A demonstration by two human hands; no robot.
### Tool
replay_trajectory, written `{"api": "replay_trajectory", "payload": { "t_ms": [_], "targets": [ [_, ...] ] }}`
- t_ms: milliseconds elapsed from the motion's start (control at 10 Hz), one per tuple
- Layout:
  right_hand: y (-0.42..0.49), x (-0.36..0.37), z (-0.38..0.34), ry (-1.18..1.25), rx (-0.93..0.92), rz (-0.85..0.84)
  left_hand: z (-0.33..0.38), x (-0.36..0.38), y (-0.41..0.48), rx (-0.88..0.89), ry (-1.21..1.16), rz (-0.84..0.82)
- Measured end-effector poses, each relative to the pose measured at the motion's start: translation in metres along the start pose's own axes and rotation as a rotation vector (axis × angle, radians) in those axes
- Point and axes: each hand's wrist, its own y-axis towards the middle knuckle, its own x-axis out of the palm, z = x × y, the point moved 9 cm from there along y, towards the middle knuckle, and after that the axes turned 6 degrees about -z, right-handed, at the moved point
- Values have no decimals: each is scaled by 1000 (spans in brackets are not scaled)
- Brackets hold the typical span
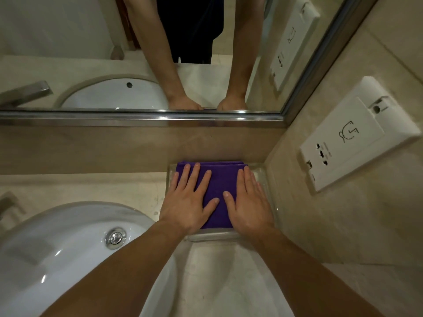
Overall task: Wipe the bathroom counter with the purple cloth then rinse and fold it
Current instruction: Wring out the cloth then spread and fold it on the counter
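The purple cloth point(220, 186) lies folded into a neat rectangle in a clear glass tray point(265, 179) at the back right corner of the beige counter point(91, 188). My left hand point(190, 202) rests flat on the cloth's left half, fingers spread. On the cloth's right half my right hand point(248, 202) lies flat too, fingers straight and together. Neither hand grips the cloth; both palms press on top of it.
A white oval sink point(57, 248) with a chrome drain plug point(115, 237) sits to the left, part of the faucet point(9, 202) at the left edge. A mirror point(137, 65) runs along the back wall. A white socket panel point(357, 138) is on the right wall.
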Motion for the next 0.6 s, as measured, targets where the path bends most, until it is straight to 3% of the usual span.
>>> {"api": "replay_trajectory", "payload": {
  "t_ms": [200, 600],
  "targets": [
    [1, 2, -1, -12, -1, -15, 0, 3, -1, -3, 13, -14],
    [-6, -36, -12, -230, 28, -229, -9, -30, -10, -41, 1, -193]
  ]
}}
